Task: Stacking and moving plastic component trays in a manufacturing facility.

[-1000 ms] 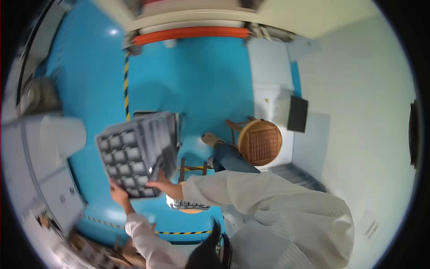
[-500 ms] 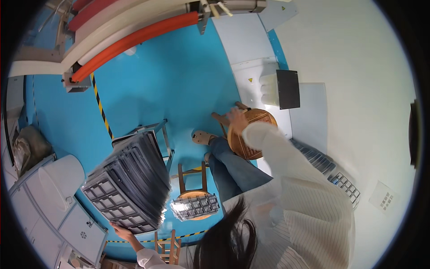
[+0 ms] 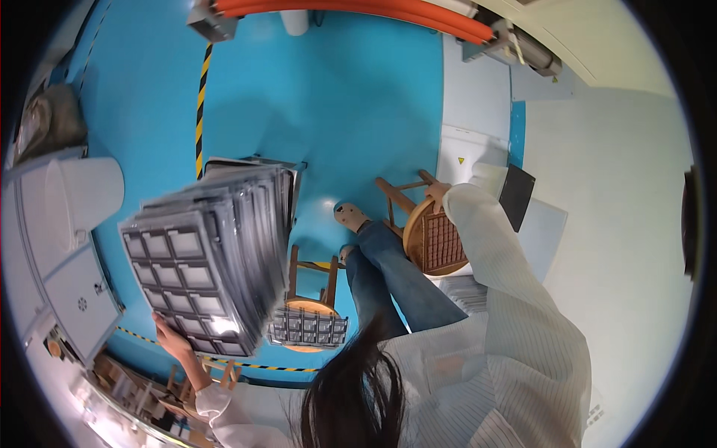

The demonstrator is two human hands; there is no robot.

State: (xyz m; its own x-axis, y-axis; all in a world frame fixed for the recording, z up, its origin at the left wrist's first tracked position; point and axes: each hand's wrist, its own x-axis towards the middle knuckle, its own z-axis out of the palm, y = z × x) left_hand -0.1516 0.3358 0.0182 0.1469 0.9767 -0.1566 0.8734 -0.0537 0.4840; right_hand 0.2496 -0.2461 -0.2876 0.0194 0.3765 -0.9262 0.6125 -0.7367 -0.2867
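A tall stack of clear plastic trays (image 3: 250, 246) with dark-edged square pockets stands on a metal-framed stand (image 3: 296, 175) at the left. My left hand (image 3: 176, 345) holds the near lower corner of its top trays, with some fingers hidden by the stack. To the right of my legs is a round wooden stool (image 3: 441, 243) with a woven seat. My right hand (image 3: 435, 196) closes over the far rim of that stool. Between the stack and my legs, a second wooden stool (image 3: 305, 347) carries a small pile of similar trays (image 3: 308, 327).
An orange roller (image 3: 358, 9) crosses the far edge. A white bin (image 3: 93, 196) and white cabinets (image 3: 75, 295) line the left. More clear trays (image 3: 464, 293) lie by the right-hand stool. Black-yellow tape (image 3: 200, 112) marks the blue floor (image 3: 358, 112).
My view has turned, so the roller and stack sit differently in the picture. My right hand has closed on the stool's rim. My left hand stays at the tray stack.
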